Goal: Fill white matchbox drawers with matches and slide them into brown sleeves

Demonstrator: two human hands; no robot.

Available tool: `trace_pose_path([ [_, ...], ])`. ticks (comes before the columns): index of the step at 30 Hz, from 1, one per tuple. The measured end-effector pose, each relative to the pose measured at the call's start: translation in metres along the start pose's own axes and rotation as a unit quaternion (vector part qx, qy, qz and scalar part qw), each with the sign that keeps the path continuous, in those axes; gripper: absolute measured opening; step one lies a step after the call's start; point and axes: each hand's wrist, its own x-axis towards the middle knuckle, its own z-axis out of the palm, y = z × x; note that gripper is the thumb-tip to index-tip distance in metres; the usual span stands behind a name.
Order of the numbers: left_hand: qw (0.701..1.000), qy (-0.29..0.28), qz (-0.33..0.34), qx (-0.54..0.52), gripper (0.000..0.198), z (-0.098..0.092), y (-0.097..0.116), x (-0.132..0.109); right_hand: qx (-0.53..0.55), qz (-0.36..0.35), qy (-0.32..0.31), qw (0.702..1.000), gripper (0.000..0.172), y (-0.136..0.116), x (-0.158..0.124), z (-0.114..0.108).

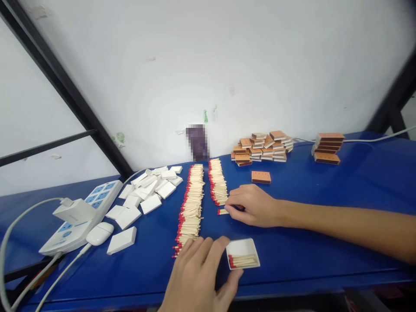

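Observation:
A white matchbox tray [242, 248] lies near the front edge of the blue table, with red-tipped matches [243, 261] along its near side. My left hand [201, 273] grips this tray at its left end between thumb and fingers. Higher and to the right, my right hand [251, 204] has its fingers closed on a few matches [222, 212] lying on the table. Beyond those matches is a short row of matches [217, 182]. A longer row of matches [191, 199] runs to its left, its near end by my left fingers.
White trays [149, 186] lie heaped at the left, beside a power strip [104, 199] with a charger [74, 212] and cables. Orange matchboxes [263, 149] are piled at the back right; one box [261, 177] lies apart. Farther right stands a stack of matchboxes [328, 145].

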Motion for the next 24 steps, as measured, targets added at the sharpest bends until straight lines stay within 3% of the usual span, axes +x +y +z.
trace_pose_path([
  [10,1.0,-0.009,-0.001,-0.004,0.032,-0.001,-0.0005,-0.0005,-0.018,0.035,0.021,0.999,0.023,-0.0011,0.0002,0.0],
  [24,1.0,-0.002,-0.006,0.003,0.032,0.0031,-0.002,-0.001,-0.02,0.04,-0.001,0.999,0.024,0.0013,-0.0002,0.0014],
])
